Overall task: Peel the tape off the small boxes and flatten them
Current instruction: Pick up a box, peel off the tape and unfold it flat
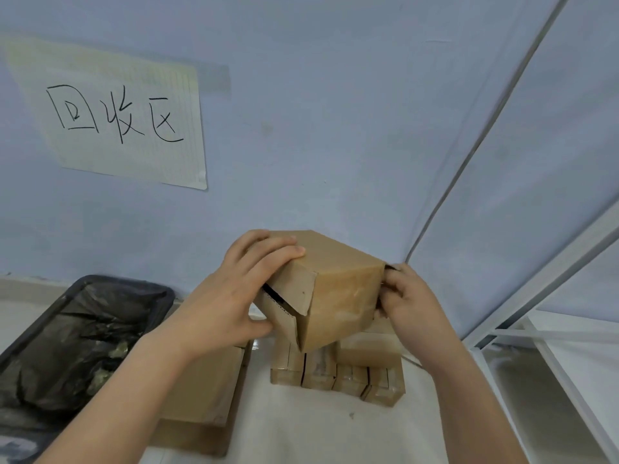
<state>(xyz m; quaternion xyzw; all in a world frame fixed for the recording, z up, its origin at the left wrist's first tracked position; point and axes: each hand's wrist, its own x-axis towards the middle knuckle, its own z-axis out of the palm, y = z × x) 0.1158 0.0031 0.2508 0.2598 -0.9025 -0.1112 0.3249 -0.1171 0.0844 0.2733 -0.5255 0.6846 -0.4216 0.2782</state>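
I hold a small brown cardboard box (345, 296) up in the air, tilted, with both hands. My left hand (234, 296) grips its left end, fingers over the top edge and thumb below, where the end flaps hang loose and partly open. My right hand (407, 299) holds the right end; its fingertips are hidden behind the box. Below the box, a row of several small taped boxes (335, 373) stands on the white surface. A pile of flattened cardboard (204, 393) lies to the left of them, under my left forearm.
A bin lined with a black bag (77, 336) sits at the left. A paper sign with handwritten characters (117, 118) is taped to the blue wall. White metal frame bars (536, 296) run along the right side.
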